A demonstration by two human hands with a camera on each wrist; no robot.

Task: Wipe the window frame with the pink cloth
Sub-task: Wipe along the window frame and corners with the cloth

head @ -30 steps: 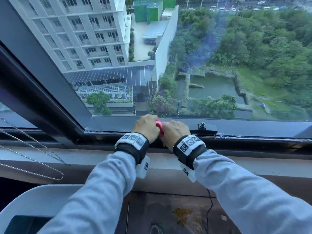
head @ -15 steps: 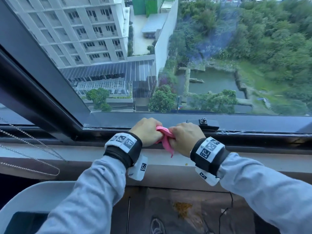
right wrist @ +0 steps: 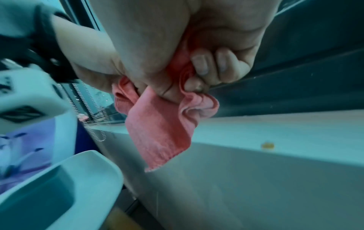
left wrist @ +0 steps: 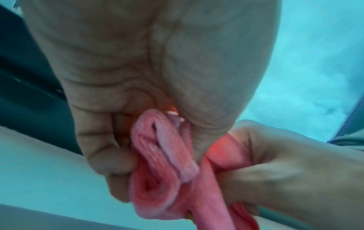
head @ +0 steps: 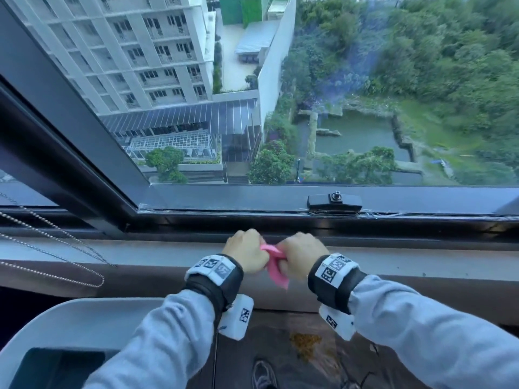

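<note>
Both hands grip the pink cloth between them: the left hand has its fingers curled round a folded bunch of it, and the right hand clutches the other part, with a loose corner hanging below. They are above the pale sill, just in front of the dark window frame. A black latch sits on the frame, to the right.

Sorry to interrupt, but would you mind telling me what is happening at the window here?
A person is standing at a high window, holding a pink cloth bunched between both hands. The left hand and right hand each grip it just above the sill, short of the dark window frame. A corner of the cloth hangs down; no wiping is happening now.
</note>
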